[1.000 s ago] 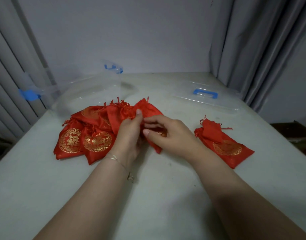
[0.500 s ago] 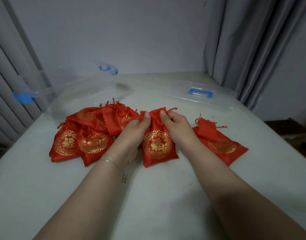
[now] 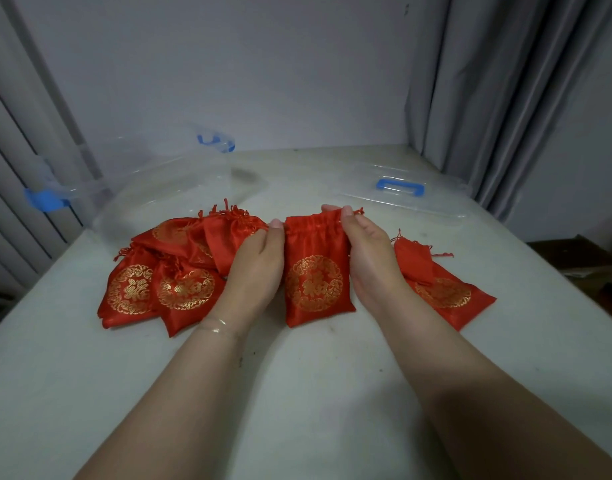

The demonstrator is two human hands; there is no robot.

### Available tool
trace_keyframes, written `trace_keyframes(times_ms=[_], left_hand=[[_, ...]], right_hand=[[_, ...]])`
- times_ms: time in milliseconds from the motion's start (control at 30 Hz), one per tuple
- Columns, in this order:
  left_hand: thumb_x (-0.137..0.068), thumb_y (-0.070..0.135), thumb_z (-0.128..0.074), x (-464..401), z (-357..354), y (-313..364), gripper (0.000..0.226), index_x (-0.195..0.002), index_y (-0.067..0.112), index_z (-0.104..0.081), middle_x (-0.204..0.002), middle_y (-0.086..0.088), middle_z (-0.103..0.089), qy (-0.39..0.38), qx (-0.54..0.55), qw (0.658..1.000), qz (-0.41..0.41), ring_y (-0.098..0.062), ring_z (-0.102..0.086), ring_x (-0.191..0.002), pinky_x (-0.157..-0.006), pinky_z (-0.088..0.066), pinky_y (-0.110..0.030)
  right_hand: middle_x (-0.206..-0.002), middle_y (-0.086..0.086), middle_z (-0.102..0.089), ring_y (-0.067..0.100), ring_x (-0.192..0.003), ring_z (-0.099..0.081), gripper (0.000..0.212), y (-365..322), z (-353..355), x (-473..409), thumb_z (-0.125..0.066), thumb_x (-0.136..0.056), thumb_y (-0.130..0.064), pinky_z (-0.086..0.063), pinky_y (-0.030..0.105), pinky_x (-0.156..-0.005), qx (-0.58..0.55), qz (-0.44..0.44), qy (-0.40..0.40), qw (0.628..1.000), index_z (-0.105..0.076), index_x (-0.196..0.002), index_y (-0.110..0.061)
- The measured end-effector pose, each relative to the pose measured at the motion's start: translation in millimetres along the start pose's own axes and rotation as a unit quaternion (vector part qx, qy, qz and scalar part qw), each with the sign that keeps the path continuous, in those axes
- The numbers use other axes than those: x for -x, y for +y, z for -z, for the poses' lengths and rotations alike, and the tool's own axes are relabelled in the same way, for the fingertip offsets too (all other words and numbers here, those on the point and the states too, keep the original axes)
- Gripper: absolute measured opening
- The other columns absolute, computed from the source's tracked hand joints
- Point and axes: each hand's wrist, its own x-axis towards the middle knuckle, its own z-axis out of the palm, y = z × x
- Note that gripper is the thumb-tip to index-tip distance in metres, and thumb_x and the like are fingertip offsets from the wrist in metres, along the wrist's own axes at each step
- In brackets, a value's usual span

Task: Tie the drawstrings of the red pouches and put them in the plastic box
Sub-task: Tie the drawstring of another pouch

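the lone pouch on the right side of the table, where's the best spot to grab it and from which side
Probably by its gathered neck. The lone pouch lies flat on the table, neck pointing toward the clear lid, cords trailing right. The neck is bunched and raised, so fingers can likely pinch it from above. The right hand is nearest, but it now holds the middle pouch with the left hand.

You see the centre pouch (image 3: pixel 315 271) in glossy red satin-like cloth with a metallic gold print; the pile of pouches (image 3: pixel 166 268) shares that sheen. The plastic box (image 3: pixel 152 188) and lid (image 3: pixel 401 195) are clear, smooth plastic with blue fittings. The table (image 3: pixel 297 393) looks matt, lightly speckled.
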Motion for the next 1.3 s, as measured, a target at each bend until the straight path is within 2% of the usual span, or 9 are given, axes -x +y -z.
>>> trace_keyframes(times_ms=[167,267,400,500,567,800,1000,1100,1300], left_hand=[[-0.101,0.036,-0.03,-4.6,5.4,-5.8,0.049,-0.062,0.016,-0.053,-0.061,0.001,-0.056,0.029,-0.077,0.991,-0.102,-0.015,-0.054,-0.063,-0.063,-0.041,-0.034],[-0.098,0.039,-0.033,-5.0,3.8,-3.3,0.049,-0.061,0.017,-0.056,-0.073,-0.005,-0.065,-0.027,0.049,0.994,-0.093,-0.022,-0.063,-0.077,-0.081,-0.05,-0.042],[-0.102,0.028,-0.035,5.8,-0.3,8.5,0.046,-0.068,0.011,-0.061,-0.087,0.004,-0.063,-0.109,0.212,0.969,-0.069,-0.007,-0.06,-0.089,-0.083,-0.05,-0.028],[-0.097,0.034,-0.038,11.1,-2.6,10.9,0.036,-0.091,0.011,-0.065,-0.091,0.008,-0.065,-0.153,0.216,0.96,-0.093,-0.005,-0.06,-0.098,-0.085,-0.047,-0.025],[-0.096,0.035,-0.038,14.8,-1.4,15.7,0.037,-0.101,0.011,-0.065,-0.097,0.006,-0.068,-0.169,0.195,0.96,-0.11,-0.008,-0.061,-0.103,-0.091,-0.048,-0.026],[-0.1,0.02,-0.035,20.8,3.7,24.1,0.042,-0.081,0.002,-0.068,-0.104,-0.005,-0.072,-0.155,0.173,0.958,-0.169,-0.017,-0.063,-0.11,-0.099,-0.047,-0.035],[-0.101,0.023,-0.033,19.1,3.1,21.8,0.048,-0.075,0.002,-0.067,-0.097,-0.008,-0.074,-0.146,0.201,0.96,-0.132,-0.022,-0.067,-0.099,-0.084,-0.054,-0.032],[-0.101,0.026,-0.035,16.9,2.7,18.2,0.046,-0.077,0.003,-0.066,-0.085,-0.007,-0.073,-0.131,0.1,0.978,-0.125,-0.015,-0.068,-0.087,-0.071,-0.05,-0.021],[-0.101,0.027,-0.036,-0.7,4.8,-2.0,0.038,-0.077,0.016,-0.064,-0.077,0.006,-0.066,-0.087,-0.087,0.988,-0.097,0.002,-0.059,-0.072,-0.07,-0.041,-0.01]], right_hand=[[-0.077,0.003,-0.063,0.018,-0.071,-0.063,0.034,0.0,9.3,-8.3,-0.039,-0.1,-0.034,-0.049,0.031,-0.064,0.043,0.004,0.07,0.997,-0.066,-0.085,-0.019],[-0.075,0.006,-0.062,0.025,-0.073,-0.062,0.037,0.6,13.9,-13.7,-0.037,-0.1,-0.035,-0.046,0.033,-0.062,0.056,0.008,0.104,0.993,-0.058,-0.074,-0.019],[-0.061,0.001,-0.059,0.017,-0.061,-0.057,0.037,0.1,16.7,-18.5,-0.035,-0.101,-0.033,-0.047,0.031,-0.062,0.088,-0.015,0.141,0.986,-0.053,-0.072,-0.018],[-0.084,0.018,-0.068,0.034,-0.08,-0.064,0.037,-0.3,19.0,-21.0,-0.036,-0.099,-0.035,-0.053,0.045,-0.083,0.136,-0.035,0.124,0.982,-0.056,-0.073,-0.018],[-0.081,0.015,-0.067,0.029,-0.075,-0.063,0.036,-2.9,20.8,-19.1,-0.036,-0.1,-0.033,-0.052,0.036,-0.075,0.168,-0.075,0.1,0.978,-0.057,-0.076,-0.015],[-0.11,0.034,-0.061,0.029,-0.064,-0.059,0.032,-6.7,16.5,-6.9,-0.041,-0.099,-0.017,-0.049,0.02,-0.049,0.149,-0.179,-0.008,0.972,-0.058,-0.11,0.008],[-0.103,0.028,-0.065,0.026,-0.071,-0.058,0.032,2.4,20.0,-14.6,-0.043,-0.099,-0.022,-0.048,0.034,-0.069,0.235,-0.197,-0.015,0.952,-0.061,-0.103,0.005],[-0.083,0.017,-0.059,0.025,-0.075,-0.055,0.03,10.4,18.5,-19.9,-0.041,-0.099,-0.023,-0.045,0.036,-0.079,0.298,-0.152,-0.002,0.942,-0.058,-0.079,-0.008],[-0.094,0.005,-0.068,0.023,-0.091,-0.06,0.035,5.8,17.7,-14.5,-0.037,-0.099,-0.033,-0.045,0.033,-0.081,0.455,0.037,-0.017,0.889,-0.062,-0.088,-0.012]])
